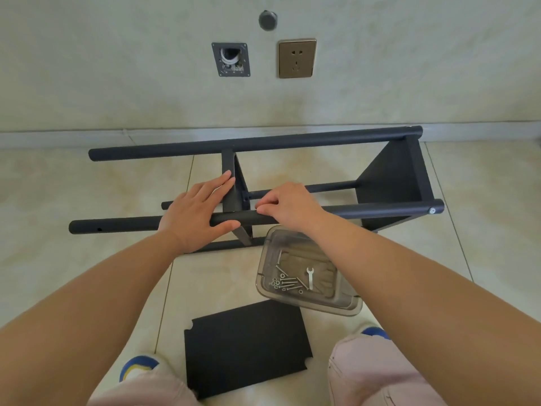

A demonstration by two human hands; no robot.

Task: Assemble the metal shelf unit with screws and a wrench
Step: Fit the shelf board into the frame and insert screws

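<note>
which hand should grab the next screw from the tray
Right. The right hand sits just above the clear tray holding the screws and wrench, while the left hand steadies the near pole and middle shelf panel.

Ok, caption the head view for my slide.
Both hands, left hand and right hand, on the near pole of a half-built black shelf frame; wrench waits in the tray.

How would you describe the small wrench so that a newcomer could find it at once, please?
Start at the clear plastic tray on the floor tiles, just in front of the black shelf frame. The wrench lies inside, right of the screws: flat, silvery, open-jawed, where they are thin and round-headed.
</note>
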